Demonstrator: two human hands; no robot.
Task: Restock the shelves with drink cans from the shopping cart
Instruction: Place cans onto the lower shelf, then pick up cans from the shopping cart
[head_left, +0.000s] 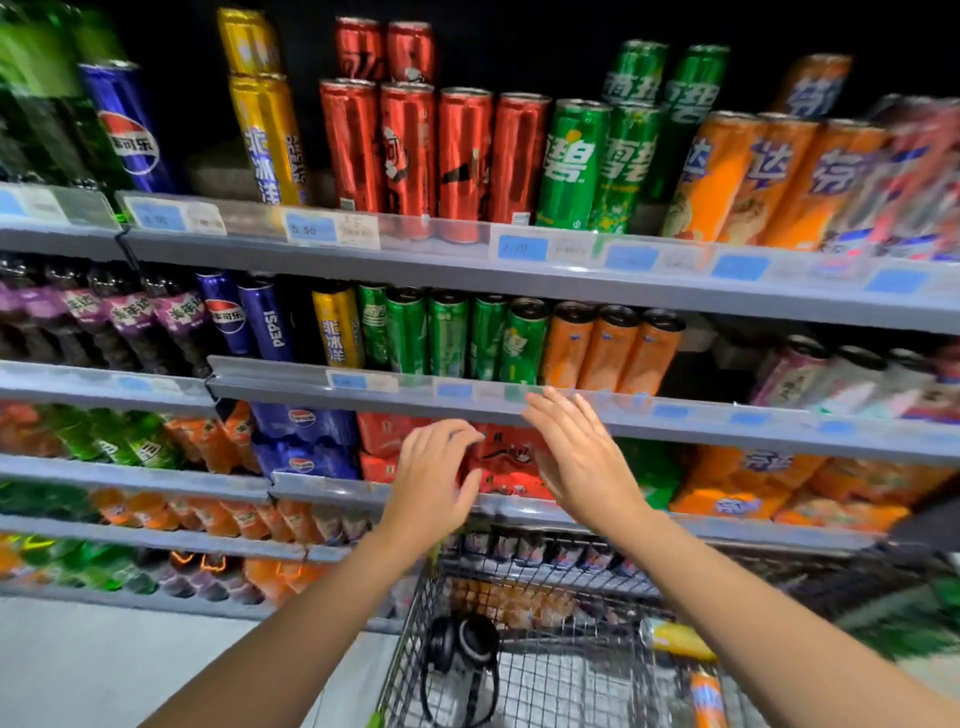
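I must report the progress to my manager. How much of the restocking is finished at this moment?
Mostly done, it seems: the upper shelves hold full rows, such as the red cans. In hand: nothing; the left hand and right hand are open and empty before the shelf edge. Left: the shopping cart shows a yellow can and an orange can.

Shopping cart (519, 649) sits below my hands, against the shelves (467, 265). In it: headphones (460, 660) left, two cans (685, 660) right. Cans stand in rows on upper shelves; multipacks (498, 457) lie behind my hands.
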